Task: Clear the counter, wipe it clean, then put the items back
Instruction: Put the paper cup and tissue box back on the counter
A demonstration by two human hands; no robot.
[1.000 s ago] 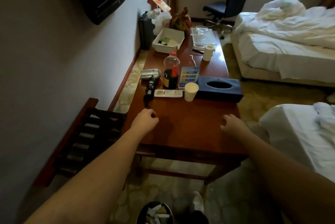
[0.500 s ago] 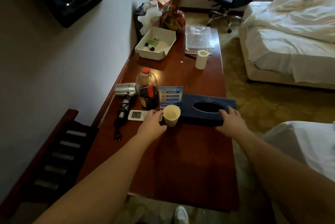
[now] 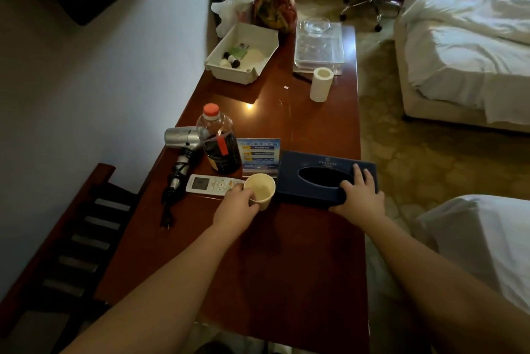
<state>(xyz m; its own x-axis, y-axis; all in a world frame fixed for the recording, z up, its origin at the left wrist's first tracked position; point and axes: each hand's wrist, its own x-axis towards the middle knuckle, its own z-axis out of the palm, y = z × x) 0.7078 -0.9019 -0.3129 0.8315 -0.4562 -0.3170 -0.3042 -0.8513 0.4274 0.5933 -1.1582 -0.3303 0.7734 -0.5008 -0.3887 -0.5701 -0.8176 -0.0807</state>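
Clearing stage, first items in hand. We see the left hand (image 3: 236, 207) curled round the near side of the paper cup (image 3: 260, 190), thumb and fingers clamped on its wall; the cup stands upright on the table (image 3: 286, 262), about midway along its length. The right hand (image 3: 358, 196) rests on the tissue box (image 3: 324, 176), fingers spread flat across the top beside the oval opening, the thumb seemingly hooked over the near edge; the box sits by the table's right edge, just beside the cup.

Behind the cup lie the remote (image 3: 210, 184), the card stand (image 3: 260, 157) and the bottle (image 3: 219, 144), with the hair dryer (image 3: 182, 143) toward the left edge. Farther along, the white tray (image 3: 243, 52) stands at the wall side, the clear tray (image 3: 318, 49) and paper roll (image 3: 321, 84) toward the far right corner.

We judge that nothing is cleared yet and wiping is well off. The next move calls for lifting the cup level, should it hold anything, and for a firmer grasp on the box before carrying both off. We cannot tell where the items are to go.
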